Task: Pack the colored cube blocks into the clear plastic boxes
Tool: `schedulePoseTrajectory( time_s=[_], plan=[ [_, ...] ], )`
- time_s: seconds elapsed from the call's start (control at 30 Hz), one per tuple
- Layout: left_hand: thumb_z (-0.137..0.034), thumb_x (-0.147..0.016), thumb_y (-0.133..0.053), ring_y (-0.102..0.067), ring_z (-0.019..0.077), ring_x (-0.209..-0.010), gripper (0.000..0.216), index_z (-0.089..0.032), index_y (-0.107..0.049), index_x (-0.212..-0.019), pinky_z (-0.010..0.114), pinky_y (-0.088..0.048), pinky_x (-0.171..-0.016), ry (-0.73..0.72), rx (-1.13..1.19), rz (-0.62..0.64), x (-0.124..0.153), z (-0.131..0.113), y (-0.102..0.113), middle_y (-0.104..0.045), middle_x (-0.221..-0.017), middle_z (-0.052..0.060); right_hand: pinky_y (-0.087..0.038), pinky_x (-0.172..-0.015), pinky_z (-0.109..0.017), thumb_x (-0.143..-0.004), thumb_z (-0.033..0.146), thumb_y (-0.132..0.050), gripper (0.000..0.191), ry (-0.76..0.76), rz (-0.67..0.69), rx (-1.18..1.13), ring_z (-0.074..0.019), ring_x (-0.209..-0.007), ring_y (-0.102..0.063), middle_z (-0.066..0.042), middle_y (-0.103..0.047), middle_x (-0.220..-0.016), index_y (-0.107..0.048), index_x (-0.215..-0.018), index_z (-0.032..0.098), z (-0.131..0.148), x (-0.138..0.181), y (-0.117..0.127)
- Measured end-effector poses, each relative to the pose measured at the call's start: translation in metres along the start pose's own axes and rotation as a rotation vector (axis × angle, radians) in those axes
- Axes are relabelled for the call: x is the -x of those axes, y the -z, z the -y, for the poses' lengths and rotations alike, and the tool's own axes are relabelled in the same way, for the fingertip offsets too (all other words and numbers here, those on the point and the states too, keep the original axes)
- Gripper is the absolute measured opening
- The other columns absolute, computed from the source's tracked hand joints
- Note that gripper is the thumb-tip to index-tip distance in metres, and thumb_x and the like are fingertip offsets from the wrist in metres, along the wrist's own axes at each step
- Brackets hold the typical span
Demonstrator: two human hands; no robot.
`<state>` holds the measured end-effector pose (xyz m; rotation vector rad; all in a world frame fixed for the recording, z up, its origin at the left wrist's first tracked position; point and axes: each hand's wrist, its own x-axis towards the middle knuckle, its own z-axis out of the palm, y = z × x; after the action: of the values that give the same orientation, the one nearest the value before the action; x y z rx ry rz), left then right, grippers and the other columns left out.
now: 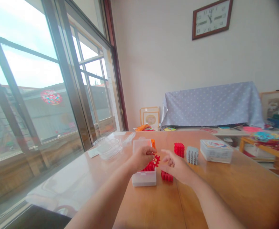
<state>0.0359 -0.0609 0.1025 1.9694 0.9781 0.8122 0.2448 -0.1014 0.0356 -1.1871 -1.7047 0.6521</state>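
Observation:
Pinched in the fingers of my left hand (142, 157) is a red square interlocking plastic piece (156, 161) with notched edges and holes. It is held over the right side of a clear plastic box (144, 180), whose lid stands up behind; more red pieces lie inside. My right hand (176, 166) hovers just to the right, index finger stretched towards the piece and other fingers loosely bent, with nothing visible in them. Below it stands a stack of red pieces (167, 177), partly hidden by the hand. Orange pieces (153, 144) show behind my left hand.
Farther back stand another red stack (179, 149), a grey stack (192, 155) and a lidded clear box (216, 152). Clear containers (108, 148) lie at the left on the wooden table (215, 194). Tall windows line the left side.

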Motion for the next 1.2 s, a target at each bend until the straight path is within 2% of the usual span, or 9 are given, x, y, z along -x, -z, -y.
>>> schedulePoseTrajectory(
  time_s=[0.17, 0.3, 0.5, 0.7, 0.93, 1.2],
  plan=[
    [-0.013, -0.073, -0.056, -0.047, 0.0086, -0.056, 0.022, -0.014, -0.067, -0.092, 0.02, -0.032, -0.051, 0.069, -0.079, -0.086, 0.021, 0.003, 0.037, -0.059, -0.068, -0.001, -0.051, -0.072, -0.032, -0.084, 0.054, -0.063, 0.063, -0.04, -0.085, 0.045, -0.0163, -0.075, -0.062, -0.003, -0.066, -0.098, -0.05, -0.138, 0.025, -0.012, -0.004, 0.001],
    [-0.014, -0.071, -0.056, -0.054, 0.0117, -0.063, 0.021, -0.015, -0.066, -0.089, 0.022, -0.039, -0.055, 0.084, -0.186, -0.061, 0.035, 0.017, 0.054, -0.064, -0.074, 0.001, -0.051, -0.072, -0.032, -0.086, 0.055, -0.06, 0.06, -0.041, -0.112, 0.071, -0.0174, -0.075, -0.064, -0.002, -0.067, -0.094, -0.051, -0.137, 0.024, -0.016, -0.006, 0.002],
    [-0.014, -0.069, -0.058, -0.062, 0.016, -0.074, 0.022, -0.017, -0.069, -0.088, 0.023, -0.043, -0.061, 0.076, -0.356, 0.085, 0.047, 0.034, 0.052, -0.07, -0.083, 0.003, -0.051, -0.076, -0.033, -0.087, 0.056, -0.058, 0.057, -0.054, -0.17, 0.102, -0.0195, -0.081, -0.065, -0.005, -0.07, -0.093, -0.056, -0.132, 0.021, -0.02, -0.008, 0.006],
    [-0.017, -0.072, -0.059, -0.06, 0.0144, -0.07, 0.016, -0.021, -0.071, -0.083, 0.024, -0.044, -0.068, 0.077, -0.566, 0.159, 0.054, 0.02, 0.054, -0.07, -0.077, -0.001, -0.051, -0.074, -0.033, -0.086, 0.057, -0.057, 0.056, -0.076, -0.226, 0.1, -0.0184, -0.076, -0.065, -0.005, -0.07, -0.093, -0.059, -0.129, 0.021, -0.027, -0.009, 0.009],
    [-0.022, -0.075, -0.063, -0.061, 0.0182, -0.079, 0.009, -0.023, -0.069, -0.069, 0.027, -0.044, -0.082, -0.068, -0.618, 0.149, 0.059, 0.008, 0.056, -0.069, -0.07, -0.002, -0.052, -0.074, -0.035, -0.086, 0.058, -0.056, 0.057, -0.091, -0.233, 0.105, -0.0192, -0.075, -0.065, -0.006, -0.07, -0.093, -0.059, -0.128, 0.02, -0.037, -0.013, 0.01],
    [-0.024, -0.072, -0.067, -0.059, 0.0235, -0.09, 0.007, -0.027, -0.073, -0.074, 0.038, -0.037, -0.095, -0.055, -0.664, 0.147, 0.062, 0.007, 0.054, -0.072, -0.079, -0.001, -0.053, -0.076, -0.036, -0.087, 0.06, -0.055, 0.057, -0.103, -0.211, 0.097, -0.0203, -0.078, -0.067, -0.006, -0.07, -0.094, -0.06, -0.128, 0.02, -0.04, -0.013, 0.011]
  ],
)
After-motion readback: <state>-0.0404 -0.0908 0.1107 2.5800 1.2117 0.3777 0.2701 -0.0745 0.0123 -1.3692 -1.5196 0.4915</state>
